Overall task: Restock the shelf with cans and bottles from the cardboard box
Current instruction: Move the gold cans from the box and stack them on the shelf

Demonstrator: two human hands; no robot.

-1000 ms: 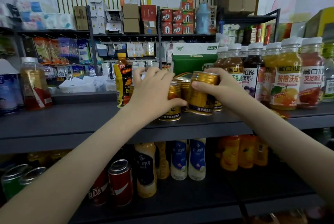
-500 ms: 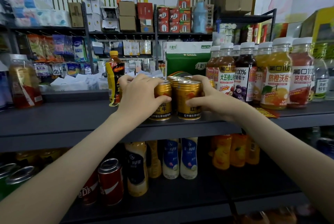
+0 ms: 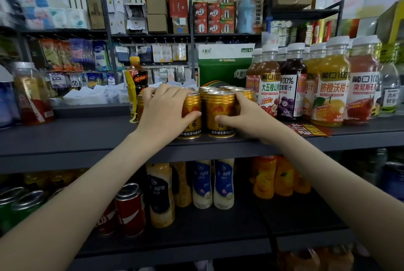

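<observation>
Several gold cans stand in rows on the dark grey shelf (image 3: 65,137) at its middle. My left hand (image 3: 162,113) wraps the front left gold can (image 3: 192,115) from the left. My right hand (image 3: 247,117) grips the front right gold can (image 3: 219,113) from the right, thumb across its front. Both front cans stand upright at the shelf's front edge, side by side and touching. More gold cans (image 3: 225,89) stand behind them. The cardboard box is out of view.
Juice bottles (image 3: 332,87) with white caps crowd the shelf right of the cans; a dark tea bottle (image 3: 135,82) stands left of them. A jar (image 3: 31,93) sits far left. On the lower shelf are red cola cans (image 3: 130,209), cream bottles (image 3: 223,183) and orange bottles (image 3: 264,176).
My right hand set its tilted gold can down upright beside the left one. Both hands now hold the two front cans together on the shelf.
</observation>
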